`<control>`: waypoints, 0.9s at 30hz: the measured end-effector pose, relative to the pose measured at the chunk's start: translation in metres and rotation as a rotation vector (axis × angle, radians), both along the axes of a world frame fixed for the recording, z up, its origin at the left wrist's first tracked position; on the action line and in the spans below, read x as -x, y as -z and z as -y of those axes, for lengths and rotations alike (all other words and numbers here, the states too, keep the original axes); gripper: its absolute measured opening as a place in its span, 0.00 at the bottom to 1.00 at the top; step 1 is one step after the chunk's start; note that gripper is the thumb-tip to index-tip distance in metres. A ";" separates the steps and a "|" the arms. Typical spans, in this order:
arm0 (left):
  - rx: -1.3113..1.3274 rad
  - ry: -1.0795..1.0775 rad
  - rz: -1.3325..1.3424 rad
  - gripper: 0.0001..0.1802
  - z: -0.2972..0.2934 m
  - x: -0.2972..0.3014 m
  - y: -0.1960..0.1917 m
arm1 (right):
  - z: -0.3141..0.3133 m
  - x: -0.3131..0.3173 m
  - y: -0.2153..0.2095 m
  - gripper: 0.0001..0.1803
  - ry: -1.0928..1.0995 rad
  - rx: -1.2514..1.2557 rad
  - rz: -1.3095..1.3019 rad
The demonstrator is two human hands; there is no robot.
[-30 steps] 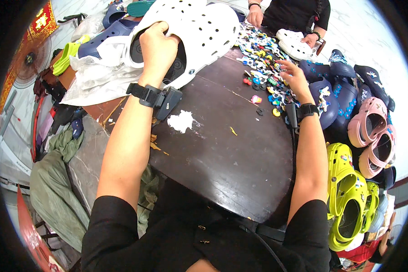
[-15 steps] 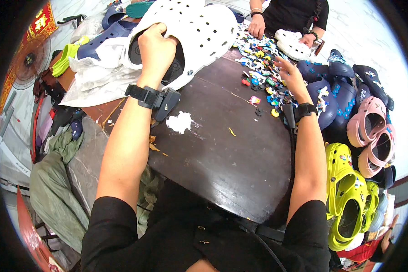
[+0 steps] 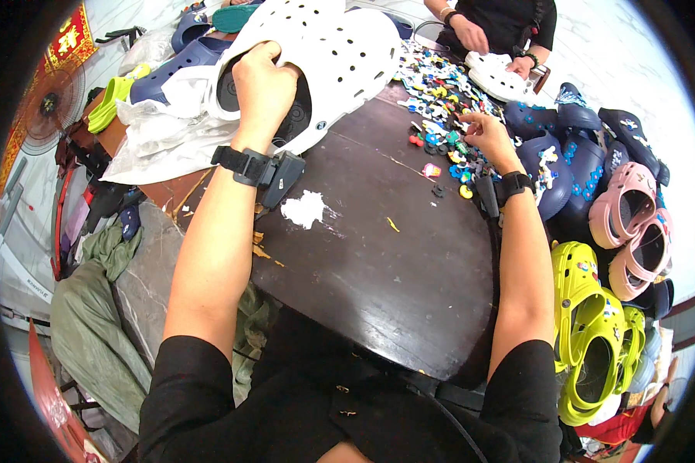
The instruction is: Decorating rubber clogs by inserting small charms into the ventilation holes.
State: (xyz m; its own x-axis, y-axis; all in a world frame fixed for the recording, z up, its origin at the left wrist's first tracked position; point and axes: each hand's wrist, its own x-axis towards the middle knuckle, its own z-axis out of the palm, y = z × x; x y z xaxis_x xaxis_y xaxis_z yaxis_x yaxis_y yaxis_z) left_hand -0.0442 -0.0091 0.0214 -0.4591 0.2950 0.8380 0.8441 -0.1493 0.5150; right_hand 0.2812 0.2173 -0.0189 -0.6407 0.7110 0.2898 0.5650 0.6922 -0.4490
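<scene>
Holding the white clog by the edge of its opening, the left hand had kept the same clenched grip it showed a second earlier; the shoe lay at the far-left part of the dark counter, partly on a crumpled white sheet. Little had shifted there. The change was on the other side: the right hand, which a second before had rested among the charms to the right of the clog, had drawn a touch nearer the counter's right edge and pinched its fingertips together over the pile (whether a charm was actually between them, I could not tell; the pieces were too small). As a judgement, the picking from the pile looked under way rather than finished, since the clog stayed steadied and nothing had yet been brought to its holes.

Beyond the charms, on the far side from the clog, another person's hands worked at a second white clog. Navy clogs, pink ones and yellow-green ones were heaped past the counter's right edge. A white scrap lay on the counter, nearer the person than the clog.
</scene>
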 end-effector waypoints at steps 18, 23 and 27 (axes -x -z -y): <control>-0.004 -0.001 -0.018 0.07 0.001 -0.001 -0.001 | -0.006 -0.004 0.003 0.08 0.005 0.179 -0.251; -0.021 0.009 -0.025 0.07 0.001 -0.001 0.000 | -0.010 -0.003 0.007 0.08 0.002 0.304 -0.356; -0.003 -0.006 -0.032 0.06 0.002 -0.002 -0.001 | -0.011 -0.004 0.006 0.10 0.018 0.404 -0.371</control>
